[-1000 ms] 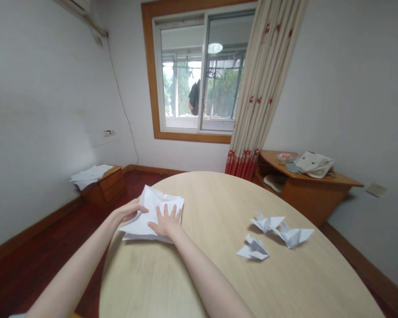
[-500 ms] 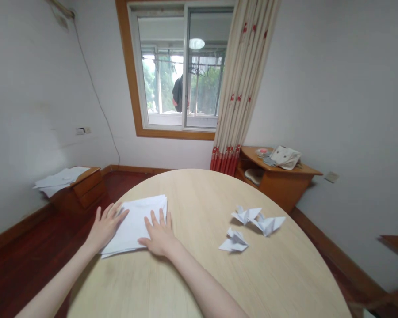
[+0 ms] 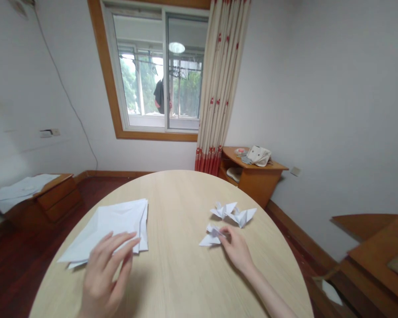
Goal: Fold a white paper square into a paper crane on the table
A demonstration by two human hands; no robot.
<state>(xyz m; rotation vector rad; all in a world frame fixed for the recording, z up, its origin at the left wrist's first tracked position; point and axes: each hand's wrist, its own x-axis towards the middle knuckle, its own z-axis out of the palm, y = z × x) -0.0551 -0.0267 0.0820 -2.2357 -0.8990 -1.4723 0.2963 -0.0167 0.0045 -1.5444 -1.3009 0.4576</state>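
Observation:
A stack of white paper sheets (image 3: 112,225) lies on the left of the round wooden table (image 3: 175,274). My left hand (image 3: 104,271) hovers near its front edge with fingers spread, holding nothing. To the right sit three folded white paper figures. My right hand (image 3: 236,247) reaches the nearest folded figure (image 3: 210,235), its fingertips pinched on the figure's edge. The other two folded figures (image 3: 234,213) rest just beyond it.
A low wooden cabinet (image 3: 53,196) with loose papers stands at the left wall. A corner cabinet (image 3: 252,176) with a bag sits by the curtain. Brown wooden furniture (image 3: 378,251) shows at the right edge. The floor is dark red wood.
My right hand left the paper stack and moved right to the nearest folded figure. My left hand lifted off the stack and drew back. The view turned to the right.

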